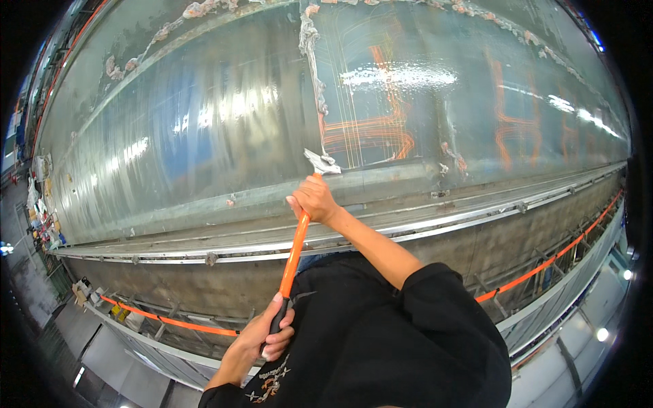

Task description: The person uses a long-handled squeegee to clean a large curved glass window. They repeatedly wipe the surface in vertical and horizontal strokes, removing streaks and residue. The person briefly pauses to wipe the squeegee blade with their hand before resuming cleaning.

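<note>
Both my hands hold one long orange tool [294, 249] with a black grip and a hammer-shaped head coated in pale crust. My right hand [316, 198] is wrapped round the shaft just below the head. Lower down, my left hand [273, 329] closes round the black grip. The head rests on or just over a large glossy grey-green sheet [231, 149]; I cannot tell whether it touches. It lies at the lower end of a lumpy, whitish-pink ridge [311, 58] running up the sheet.
A metal rail [170, 258] runs along the sheet's near edge. Orange bars [544, 265] line both sides behind me. More lumpy residue [462, 8] follows the far seam, and small lumps [454, 156] sit right of the tool. Assorted items [47, 221] are piled at the left end.
</note>
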{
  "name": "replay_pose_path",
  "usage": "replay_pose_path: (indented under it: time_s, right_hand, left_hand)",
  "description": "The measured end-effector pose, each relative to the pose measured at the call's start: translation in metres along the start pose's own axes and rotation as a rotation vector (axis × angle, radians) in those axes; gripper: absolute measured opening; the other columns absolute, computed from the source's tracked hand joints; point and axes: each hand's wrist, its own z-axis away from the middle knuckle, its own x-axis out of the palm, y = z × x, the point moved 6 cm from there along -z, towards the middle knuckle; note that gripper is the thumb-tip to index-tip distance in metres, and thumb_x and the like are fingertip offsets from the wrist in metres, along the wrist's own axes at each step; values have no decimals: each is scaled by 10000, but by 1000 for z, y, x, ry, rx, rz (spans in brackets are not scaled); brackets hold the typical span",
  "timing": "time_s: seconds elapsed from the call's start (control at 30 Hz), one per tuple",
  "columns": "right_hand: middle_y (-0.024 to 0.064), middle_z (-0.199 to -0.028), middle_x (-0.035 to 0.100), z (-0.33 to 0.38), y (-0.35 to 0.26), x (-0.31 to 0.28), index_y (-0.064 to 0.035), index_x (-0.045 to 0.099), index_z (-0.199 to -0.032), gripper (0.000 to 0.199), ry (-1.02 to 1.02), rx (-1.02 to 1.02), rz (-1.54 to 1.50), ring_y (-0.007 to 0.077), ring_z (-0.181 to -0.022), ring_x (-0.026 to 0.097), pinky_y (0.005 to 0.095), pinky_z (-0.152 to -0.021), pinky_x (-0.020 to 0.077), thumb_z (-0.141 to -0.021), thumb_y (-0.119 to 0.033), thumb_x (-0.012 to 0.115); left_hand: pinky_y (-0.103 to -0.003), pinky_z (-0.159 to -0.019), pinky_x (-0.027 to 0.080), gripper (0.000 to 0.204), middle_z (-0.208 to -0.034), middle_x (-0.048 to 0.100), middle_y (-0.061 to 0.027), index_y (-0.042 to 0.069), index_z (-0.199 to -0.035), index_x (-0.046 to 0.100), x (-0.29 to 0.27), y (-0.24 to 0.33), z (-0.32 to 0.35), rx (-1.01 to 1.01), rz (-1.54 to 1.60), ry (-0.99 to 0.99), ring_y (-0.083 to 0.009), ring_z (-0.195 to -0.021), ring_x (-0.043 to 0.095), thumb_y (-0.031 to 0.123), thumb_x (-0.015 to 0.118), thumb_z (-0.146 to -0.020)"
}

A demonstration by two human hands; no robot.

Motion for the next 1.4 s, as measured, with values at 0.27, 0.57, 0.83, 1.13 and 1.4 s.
replay_pose_path:
  time_s: [0.27,0.57,0.83,1.13,1.4]
  right_hand:
    - [29,-554,445,-123,108,17,-95,489,-636,241,172,-64,-80,225,-464,413,361,-474,316,-798,-10,646]
    - [82,-481,402,-331,273,29,-102,448,-548,453,206,-230,-47,305,-436,430,423,-469,326,-947,-205,637]
    - [37,-592,518,-263,218,38,-129,570,-671,211,-50,-271,-86,265,-561,517,405,-590,365,-846,-151,684]
    - [41,-560,472,11,-11,13,-123,542,-619,296,-188,6,-45,250,-558,474,407,-618,350,-846,-199,717]
    - [31,-534,424,57,-26,-3,-130,461,-578,380,-131,15,-83,230,-507,437,376,-554,340,-848,-181,724]
  left_hand:
    - [-268,-281,315,614,-440,282,46,139,-739,391,68,141,27,2,172,3,-90,-280,290,682,296,-1009]
    - [-307,-256,376,582,-446,360,23,127,-787,421,133,354,15,269,424,-346,-107,-274,357,628,269,-1041]
    - [-274,-256,348,566,-443,337,60,139,-804,447,102,276,-13,349,290,-404,-79,-278,341,632,296,-1036]
    - [-246,-263,260,573,-454,290,52,143,-788,427,-18,-35,-19,96,150,-59,-79,-290,268,659,323,-1016]
    - [-249,-264,226,622,-442,281,58,146,-720,392,3,-56,-13,-3,-12,111,-69,-280,237,704,344,-991]
